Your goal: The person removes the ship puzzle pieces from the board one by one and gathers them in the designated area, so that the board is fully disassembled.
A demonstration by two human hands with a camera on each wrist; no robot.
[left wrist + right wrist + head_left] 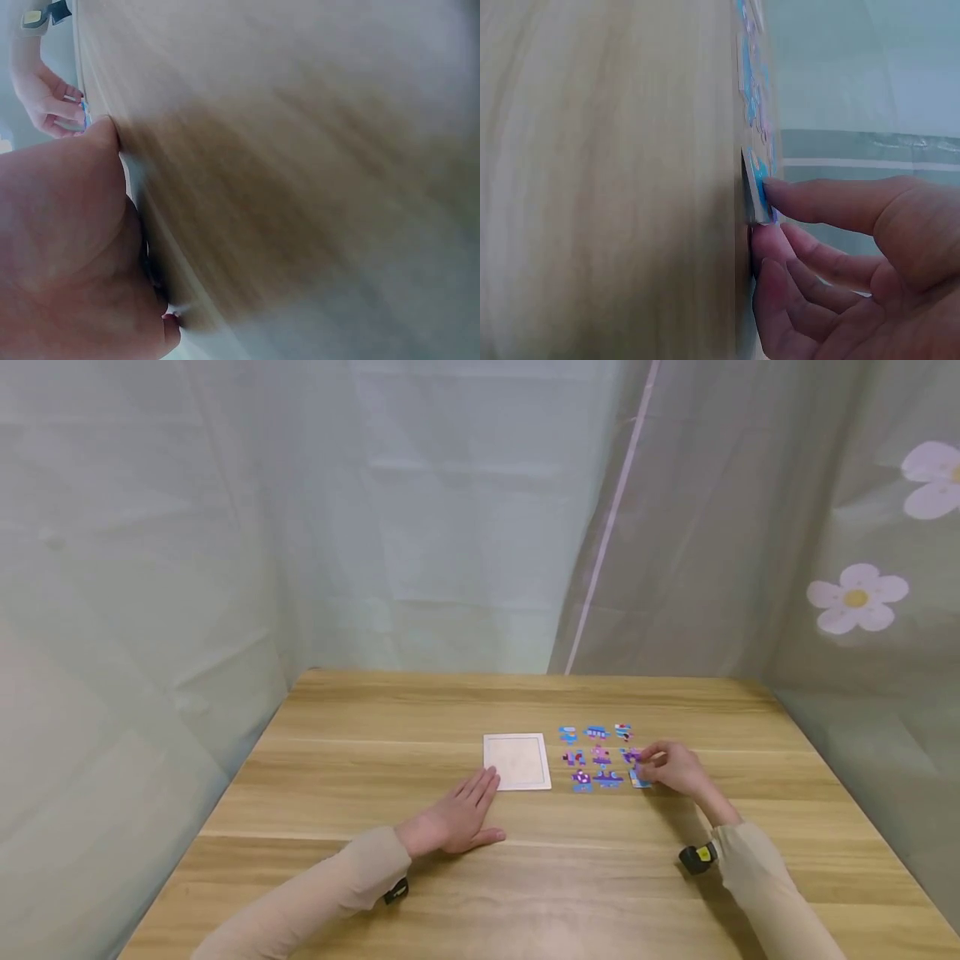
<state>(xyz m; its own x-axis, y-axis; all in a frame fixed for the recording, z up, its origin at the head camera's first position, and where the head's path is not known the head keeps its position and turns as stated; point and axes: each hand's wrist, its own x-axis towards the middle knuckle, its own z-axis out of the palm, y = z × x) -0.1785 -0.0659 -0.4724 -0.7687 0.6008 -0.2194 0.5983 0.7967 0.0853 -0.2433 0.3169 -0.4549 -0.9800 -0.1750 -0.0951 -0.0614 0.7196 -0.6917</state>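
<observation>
My right hand [673, 769] pinches a blue jigsaw puzzle piece [757, 187] between thumb and fingers at the near right corner of a group of pieces; in the right wrist view one edge of it is tilted up from the table. My left hand [467, 814] lies with straight fingers on the table, its fingertips touching the near left corner of a white square puzzle frame [517, 762]. Left of the right hand, several purple and blue puzzle pieces [601, 755] lie apart in rows.
The wooden table [585, 877] reaches back to hanging curtains [450, 527]. White flowers [857, 598] are printed on the right-hand curtain. Each wrist carries a small black camera, such as the right wrist camera [696, 859].
</observation>
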